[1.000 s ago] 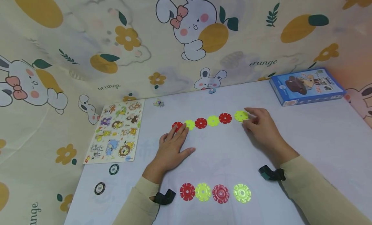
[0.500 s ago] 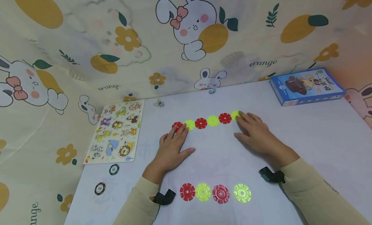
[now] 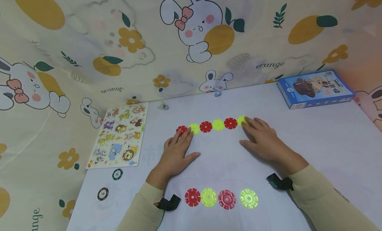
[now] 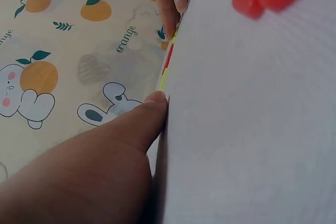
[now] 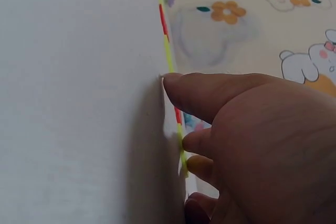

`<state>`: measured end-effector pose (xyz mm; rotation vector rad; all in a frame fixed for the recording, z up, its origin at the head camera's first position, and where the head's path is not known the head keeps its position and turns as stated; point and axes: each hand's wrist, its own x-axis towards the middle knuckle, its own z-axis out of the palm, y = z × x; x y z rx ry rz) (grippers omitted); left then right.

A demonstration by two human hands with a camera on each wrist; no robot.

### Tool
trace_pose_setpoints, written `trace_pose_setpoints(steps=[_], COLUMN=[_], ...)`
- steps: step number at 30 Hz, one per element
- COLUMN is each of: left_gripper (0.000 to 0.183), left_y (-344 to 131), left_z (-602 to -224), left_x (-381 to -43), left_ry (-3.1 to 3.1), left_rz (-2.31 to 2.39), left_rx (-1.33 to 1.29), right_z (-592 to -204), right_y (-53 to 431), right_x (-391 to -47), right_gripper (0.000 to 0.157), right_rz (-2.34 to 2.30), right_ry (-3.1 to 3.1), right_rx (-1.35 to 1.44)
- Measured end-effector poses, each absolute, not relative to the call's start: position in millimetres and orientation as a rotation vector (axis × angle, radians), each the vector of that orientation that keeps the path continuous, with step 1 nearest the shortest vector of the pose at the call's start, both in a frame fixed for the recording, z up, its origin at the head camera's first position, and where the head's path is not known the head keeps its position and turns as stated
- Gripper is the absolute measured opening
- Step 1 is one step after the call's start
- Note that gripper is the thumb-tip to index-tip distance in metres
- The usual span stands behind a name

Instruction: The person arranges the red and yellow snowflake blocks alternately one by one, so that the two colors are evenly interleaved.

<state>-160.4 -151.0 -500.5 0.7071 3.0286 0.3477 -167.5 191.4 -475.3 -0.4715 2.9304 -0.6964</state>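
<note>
Red and yellow-green notched plastic discs lie in an alternating row across the table in the head view. My left hand (image 3: 177, 153) is spread flat, its fingertips on the red disc (image 3: 180, 129) and yellow-green disc (image 3: 195, 128) at the row's left end. At the other end, my right hand (image 3: 264, 141) rests its straight fingertips on a yellow-green disc (image 3: 241, 120), partly covering it. Between the hands are a red disc (image 3: 206, 127), a yellow-green disc (image 3: 218, 125) and another red disc (image 3: 230, 123). Both wrist views catch the row edge-on.
Nearer me, a second row has a red disc (image 3: 192, 197), a yellow-green disc (image 3: 208, 197), a red disc (image 3: 227, 199) and a yellow-green disc (image 3: 249, 198). A sticker board (image 3: 119, 135) and black chips (image 3: 102, 194) lie left; a blue box (image 3: 316, 88) sits back right.
My right hand has slid its yellow-green disc left against the red one, then loosened its pinch and flattened its fingers. The row's right part has shifted slightly toward me. My left hand stays put.
</note>
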Motion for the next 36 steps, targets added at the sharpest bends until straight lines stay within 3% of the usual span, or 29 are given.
trace_pose_setpoints(steps=[18,24,30,36], left_gripper=[0.083,0.083,0.084,0.085], left_y=[-153,-153,-153,-153], left_z=[-500,-501,-501,-501], left_x=[-156,-157,-157,-158], left_ry=[3.013,3.022,3.031,3.025], left_rz=[0.354,0.361,0.363,0.355], left_rx=[0.679,0.687,0.692,0.695], right_z=[-480,-475,-465,-464], right_y=[189,188,183,160], right_x=[-163,-157,-134,-96], right_gripper=[0.079,0.072,0.061,0.064], right_rz=[-0.702,-0.993,-1.459,-1.273], right_ry=[2.932,2.932,2.570,2.231], right_rx=[-0.479,-0.430,-0.514,-0.702])
